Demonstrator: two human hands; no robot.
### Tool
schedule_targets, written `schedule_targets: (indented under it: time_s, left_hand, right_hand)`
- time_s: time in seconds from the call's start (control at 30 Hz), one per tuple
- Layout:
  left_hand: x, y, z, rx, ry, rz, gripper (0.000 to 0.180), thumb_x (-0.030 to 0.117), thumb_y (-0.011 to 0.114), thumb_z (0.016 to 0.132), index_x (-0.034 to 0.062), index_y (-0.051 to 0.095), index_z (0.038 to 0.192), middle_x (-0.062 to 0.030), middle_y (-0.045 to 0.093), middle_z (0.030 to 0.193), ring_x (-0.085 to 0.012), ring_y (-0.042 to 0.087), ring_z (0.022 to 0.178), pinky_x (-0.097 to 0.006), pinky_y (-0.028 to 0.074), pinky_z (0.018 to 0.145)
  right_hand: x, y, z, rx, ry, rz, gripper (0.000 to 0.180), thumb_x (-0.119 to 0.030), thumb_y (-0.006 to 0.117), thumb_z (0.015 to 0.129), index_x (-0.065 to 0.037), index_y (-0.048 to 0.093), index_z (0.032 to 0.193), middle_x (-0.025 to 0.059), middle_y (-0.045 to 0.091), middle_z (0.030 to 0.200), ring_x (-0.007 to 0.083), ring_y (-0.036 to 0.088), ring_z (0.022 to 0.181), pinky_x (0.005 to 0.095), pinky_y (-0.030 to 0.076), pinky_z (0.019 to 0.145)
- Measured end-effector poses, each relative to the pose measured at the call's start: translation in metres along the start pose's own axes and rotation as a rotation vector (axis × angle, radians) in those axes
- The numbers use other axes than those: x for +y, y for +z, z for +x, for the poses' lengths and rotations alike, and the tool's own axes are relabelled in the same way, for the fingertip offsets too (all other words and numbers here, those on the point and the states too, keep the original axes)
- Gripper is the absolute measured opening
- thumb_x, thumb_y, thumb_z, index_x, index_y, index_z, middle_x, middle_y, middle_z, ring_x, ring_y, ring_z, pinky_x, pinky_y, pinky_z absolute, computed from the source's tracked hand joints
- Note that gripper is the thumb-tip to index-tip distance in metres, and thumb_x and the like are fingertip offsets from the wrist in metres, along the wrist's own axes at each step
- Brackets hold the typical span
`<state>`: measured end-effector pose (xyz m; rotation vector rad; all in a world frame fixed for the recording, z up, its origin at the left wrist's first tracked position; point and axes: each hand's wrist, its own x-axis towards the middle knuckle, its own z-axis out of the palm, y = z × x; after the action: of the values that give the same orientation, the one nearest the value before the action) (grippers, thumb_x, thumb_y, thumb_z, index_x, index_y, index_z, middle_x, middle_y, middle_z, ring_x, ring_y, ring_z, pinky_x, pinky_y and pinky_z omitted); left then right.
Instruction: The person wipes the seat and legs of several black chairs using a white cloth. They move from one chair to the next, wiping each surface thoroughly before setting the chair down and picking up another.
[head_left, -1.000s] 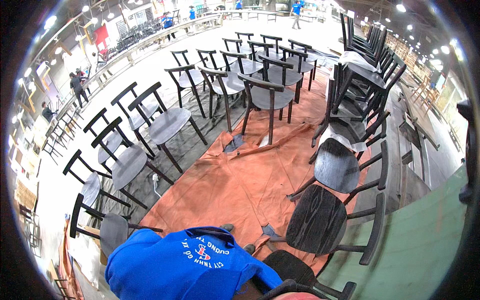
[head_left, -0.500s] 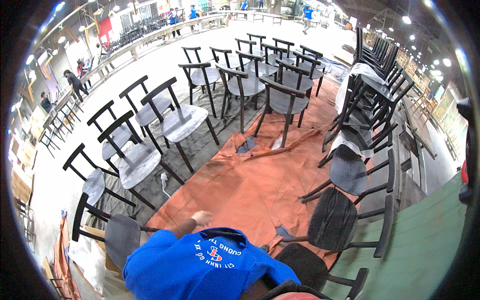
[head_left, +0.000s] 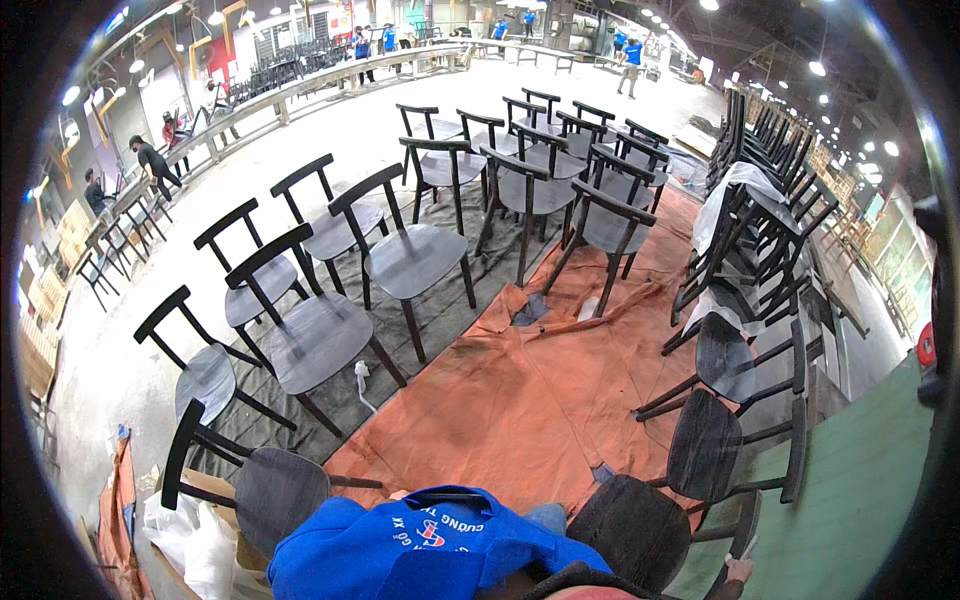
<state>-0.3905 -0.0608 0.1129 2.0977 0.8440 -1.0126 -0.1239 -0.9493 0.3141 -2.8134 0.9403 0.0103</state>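
Observation:
At the lower right, my right hand (head_left: pixel 738 568) is closed around the curved backrest of a black wooden chair (head_left: pixel 632 530). That chair lies tipped, its dark seat facing up beside my blue shirt (head_left: pixel 400 550). A small pale sliver shows by the fingers; I cannot make out what it is. Only a bit of my left hand (head_left: pixel 398 494) peeks over the shirt's edge, and its fingers are hidden. To its left stands another black chair (head_left: pixel 282 497) with a grey-black seat.
Several black chairs (head_left: pixel 415 262) stand in rows on a dark sheet (head_left: pixel 440 320) beside an orange tarp (head_left: pixel 520 400). More chairs (head_left: pixel 760 215) are stacked along the right by a green surface (head_left: pixel 850 480). A white spray gun-like object (head_left: pixel 362 375) is among the chairs. People (head_left: pixel 630 65) are far off.
My right hand has come into view on the tipped chair's backrest. My left hand has drawn back behind the shirt. The view has shifted, moving the standing chairs right and down in the picture.

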Motion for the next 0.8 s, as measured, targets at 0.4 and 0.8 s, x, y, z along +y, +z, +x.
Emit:
schedule_targets:
  time_s: [0.4,0.8]
  left_hand:
    - [0.020,0.011,-0.009,0.328,0.126,-0.254,0.041,0.039,0.058,0.083,0.0136,0.071,0.112,-0.0142,0.068,0.116,-0.0333,0.063,0.110,-0.043,0.049,0.096]
    - [0.138,0.057,-0.052,0.084,0.304,-0.066,0.051,0.052,0.058,0.082,0.0113,0.072,0.109,-0.0179,0.069,0.109,-0.0343,0.065,0.106,-0.041,0.052,0.091]
  right_hand:
    - [-0.013,0.031,0.006,-0.317,-0.186,0.789,0.029,-0.003,0.069,0.071,0.009,0.052,0.090,0.0170,0.059,0.069,0.0320,0.060,0.048,0.0457,0.054,0.040]
    - [-0.077,0.022,-0.063,0.069,-0.954,-0.304,0.013,-0.012,0.072,0.070,-0.002,0.069,0.079,0.0158,0.066,0.070,0.0335,0.063,0.063,0.0405,0.049,0.063]
